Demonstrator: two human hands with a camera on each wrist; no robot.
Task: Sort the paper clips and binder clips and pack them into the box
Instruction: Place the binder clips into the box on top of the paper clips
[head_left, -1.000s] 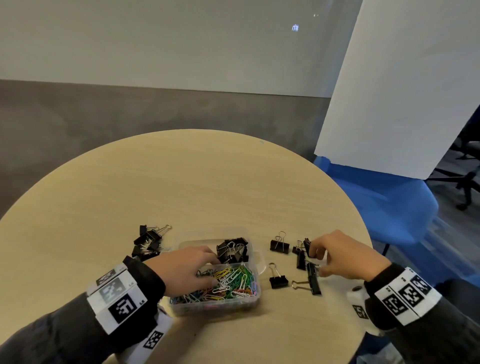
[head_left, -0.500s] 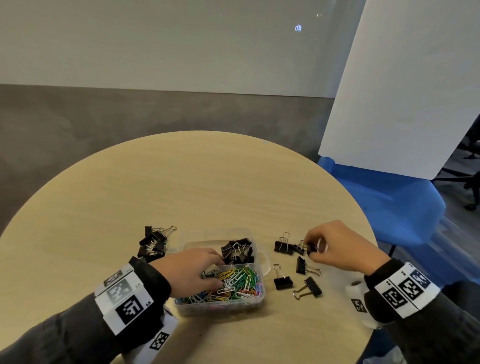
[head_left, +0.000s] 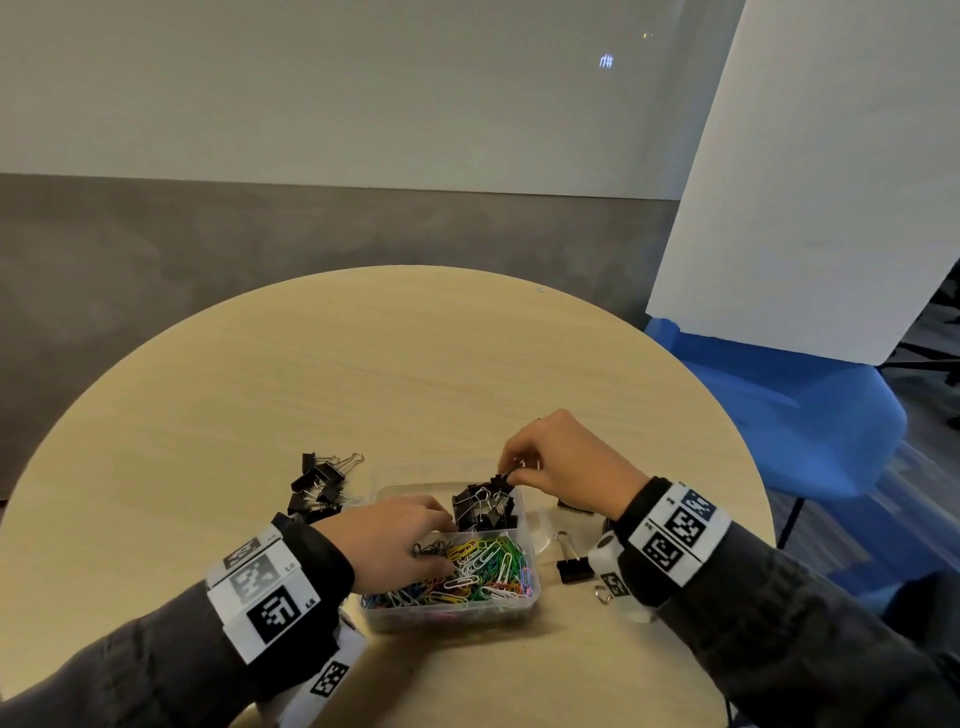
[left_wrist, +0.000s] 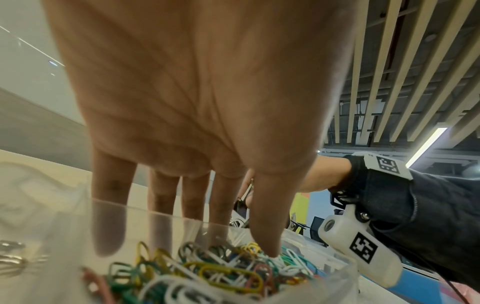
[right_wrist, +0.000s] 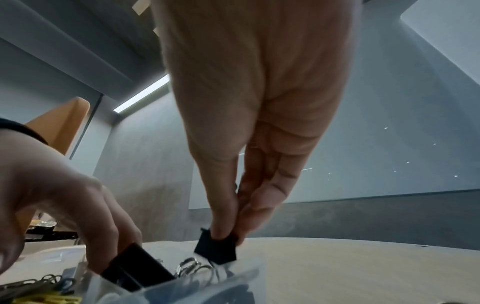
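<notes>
1. Two hands worked at a clear plastic box (head_left: 524, 530) on a round, light wood table (head_left: 363, 374), seen from the head camera.
2. The right hand (head_left: 563, 462) hovered over the box's far compartment, its thumb and fingertips (right_wrist: 223, 226) pinching a black binder clip (right_wrist: 217, 250) just above the pile there.
3. That pile of black binder clips (head_left: 483, 506) filled the far right part of the box, wire handles jutting up among them.
4. The left hand (head_left: 387, 535) reached into the near compartment, fingers relaxed and slightly spread, the thumb tip (left_wrist: 267, 246) touching the heap; it gripped nothing that the pictures showed.
5. Coloured paper clips (head_left: 478, 569), yellow, green, white, blue and red, lay heaped in the near compartment, with a small cluster of dark ones (head_left: 428, 548) by the left fingertips.
6. A loose heap of black binder clips (head_left: 319, 486) sat on the table just left of the box, behind the left wrist.
7. One more binder clip (head_left: 574, 566) stood on the table just right of the box, beside the right wrist; another (head_left: 574, 506) showed partly under the right forearm.
8. Both wrists wore white bands printed with black square markers (head_left: 675, 530) over dark sleeves.
9. A blue chair (head_left: 810, 426) stood beyond the table's right edge, below a white panel (head_left: 831, 182).
</notes>
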